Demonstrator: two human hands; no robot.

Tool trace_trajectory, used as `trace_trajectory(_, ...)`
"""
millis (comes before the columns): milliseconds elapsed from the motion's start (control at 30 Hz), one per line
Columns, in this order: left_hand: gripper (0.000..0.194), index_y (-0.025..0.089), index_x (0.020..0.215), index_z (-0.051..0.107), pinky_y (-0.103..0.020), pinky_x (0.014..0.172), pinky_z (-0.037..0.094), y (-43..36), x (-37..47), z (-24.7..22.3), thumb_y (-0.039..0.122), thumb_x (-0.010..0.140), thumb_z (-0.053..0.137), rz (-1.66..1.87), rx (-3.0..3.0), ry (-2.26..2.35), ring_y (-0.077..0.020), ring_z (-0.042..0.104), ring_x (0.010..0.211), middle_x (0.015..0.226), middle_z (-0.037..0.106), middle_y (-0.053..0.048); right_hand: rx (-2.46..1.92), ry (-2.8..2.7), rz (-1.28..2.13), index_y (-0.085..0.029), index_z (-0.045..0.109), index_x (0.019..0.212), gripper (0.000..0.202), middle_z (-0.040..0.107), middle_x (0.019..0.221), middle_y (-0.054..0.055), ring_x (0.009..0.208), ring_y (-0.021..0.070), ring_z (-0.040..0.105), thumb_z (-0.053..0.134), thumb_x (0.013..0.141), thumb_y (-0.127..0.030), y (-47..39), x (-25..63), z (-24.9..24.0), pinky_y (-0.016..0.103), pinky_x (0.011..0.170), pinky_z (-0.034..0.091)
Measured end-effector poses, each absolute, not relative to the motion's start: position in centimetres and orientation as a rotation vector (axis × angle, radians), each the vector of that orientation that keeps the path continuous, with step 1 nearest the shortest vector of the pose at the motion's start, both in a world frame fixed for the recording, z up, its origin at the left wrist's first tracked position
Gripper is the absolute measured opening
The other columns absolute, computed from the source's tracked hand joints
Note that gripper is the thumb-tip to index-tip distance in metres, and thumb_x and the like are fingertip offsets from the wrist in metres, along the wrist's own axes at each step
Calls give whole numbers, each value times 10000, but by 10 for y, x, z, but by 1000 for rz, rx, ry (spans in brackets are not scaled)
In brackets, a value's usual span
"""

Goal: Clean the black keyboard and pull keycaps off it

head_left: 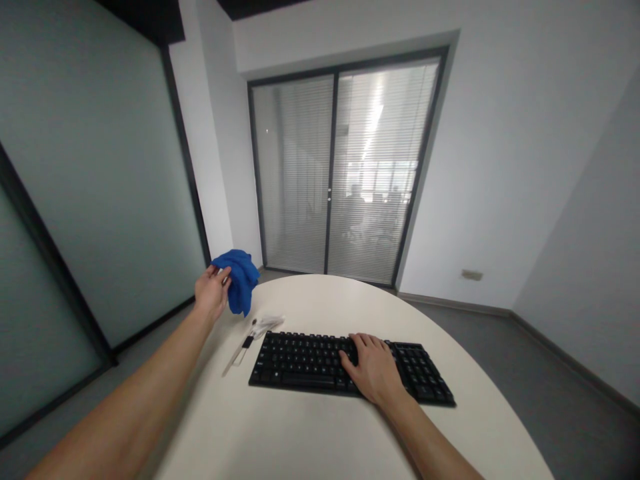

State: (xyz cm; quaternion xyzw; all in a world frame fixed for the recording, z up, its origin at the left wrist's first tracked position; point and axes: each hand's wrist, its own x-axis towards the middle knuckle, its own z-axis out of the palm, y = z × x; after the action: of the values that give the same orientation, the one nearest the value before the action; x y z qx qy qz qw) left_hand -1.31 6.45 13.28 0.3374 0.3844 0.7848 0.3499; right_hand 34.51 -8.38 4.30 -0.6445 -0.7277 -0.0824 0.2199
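A blue cloth (243, 277) hangs bunched from my left hand (213, 293), whose fingers are closed on it above the table's left edge. Something small and dark shows by those fingertips, too small to name. Flat on the right-hand part of a black keyboard (305, 363) rests my right hand (373, 367), fingers stretched out and covering some keys. Left of the keyboard lie a thin pale stick-like thing (234, 360), a black binder clip (247, 342) and a whitish clump (269, 325), perhaps a cable or thin plastic.
The pale table (300, 433) has a rounded far edge. Beyond it stands a glazed partition with blinds (295, 180). Frosted glass panels (100, 167) run along the left, and a white wall (525, 167) with a low socket plate (471, 275) is on the right.
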Motion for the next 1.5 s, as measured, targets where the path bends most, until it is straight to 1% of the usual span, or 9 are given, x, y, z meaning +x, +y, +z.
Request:
trace_trajectory(233,449,190,1209,513,-270,837,551,83,-38,107,78,780,586,2008,1216,1513,-142,677,925,1180,634,-77,-1796,-2011,-214,-166,620,1198,423,654,1201,128,1123,286,555,457,921,-440,-83,345,44,394,1012,321)
trace_trajectory(467,457,152,1042,552,-375,804,556,67,-50,42,-20,619,559,1561,1468,1794,-205,689,785,994,684,-81,-1800,-2020,-220,-164,625,1184,418,658,1191,129,1114,284,558,457,920,-441,-84,345,45,395,1009,324)
trace_trajectory(567,436,192,1025,583,-446,918,499,53,-40,30,20,625,574,1398,1648,1844,-272,677,936,1011,698,-70,-1796,-2015,-227,-169,623,1186,415,663,1178,127,1110,281,560,457,920,-441,-84,345,45,396,1006,325)
trace_trajectory(700,510,194,1225,566,-423,1113,335,41,-13,35,126,720,571,1285,2117,1811,-285,483,1285,1354,552,-105,-1788,-2014,-235,-170,622,1183,411,660,1182,120,1103,279,562,458,919,-439,-84,345,44,400,1004,325)
trace_trajectory(800,560,221,1323,544,-439,1140,285,35,10,40,123,772,524,928,2600,1566,-265,443,1316,1394,541,-71,-1791,-2014,-233,-171,620,1186,413,656,1192,119,1108,277,560,461,918,-441,-83,346,43,398,1002,327)
trace_trajectory(933,513,224,1255,626,-378,1075,358,31,26,39,71,781,504,642,2549,1499,-240,543,1221,1296,633,-68,-1800,-2017,-231,-167,620,1193,418,655,1192,121,1116,278,558,462,920,-442,-82,347,43,397,1012,321)
trace_trajectory(1267,286,192,920,754,-321,888,454,30,29,36,83,819,509,658,2462,1593,-252,667,963,977,743,-106,-1826,-2009,-238,-174,625,1168,369,669,1147,108,1093,266,570,441,944,-403,-79,350,39,377,983,354)
trace_trajectory(1400,264,177,949,737,-313,903,452,30,34,39,105,842,506,786,2429,1648,-242,649,978,994,726,-101,-1834,-2006,-239,-178,634,1149,361,672,1133,103,1079,267,576,446,942,-407,-78,350,38,374,969,367)
trace_trajectory(1500,315,150,1100,685,-335,977,422,30,37,43,138,903,440,950,2378,1732,-238,610,1059,1107,685,-116,-1851,-1998,-242,-168,634,1149,365,674,1125,106,1078,266,576,447,940,-401,-77,351,36,370,965,372)
